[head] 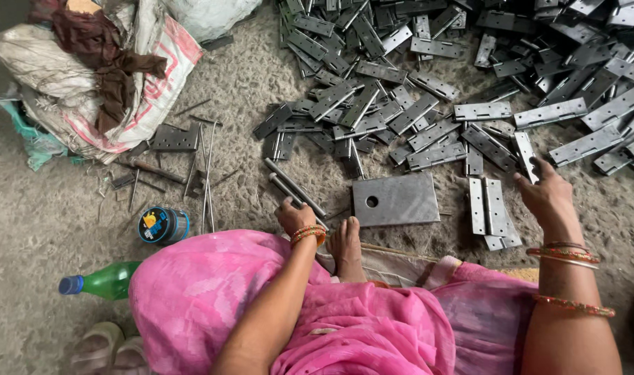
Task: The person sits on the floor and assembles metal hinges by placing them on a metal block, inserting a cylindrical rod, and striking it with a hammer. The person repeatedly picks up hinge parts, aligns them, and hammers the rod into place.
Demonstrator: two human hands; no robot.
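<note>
**Hands among hinges on a workshop floor**

A broad heap of grey metal hinges point(470, 69) fills the upper right of the floor point(46, 222) and hems in the right hand's side. The right hand point(547, 196) rests at the heap's near edge, its fingers closed on one hinge leaf point(525, 154); an opened hinge point(489, 208) lies just beside it. The left hand point(294, 215) touches the near end of some metal rods point(294, 186); whether its fingers are clamped on them cannot be told. Between the hands lies a flat steel plate with one hole point(396, 199), with a bare foot point(346, 244) touching its near edge.

To the left are loose thin pins point(207, 173), a small round blue tin point(163, 225), a green bottle with a blue cap point(103, 281) and crumpled white sacks with red markings point(115, 76). Bare floor stays open at far left.
</note>
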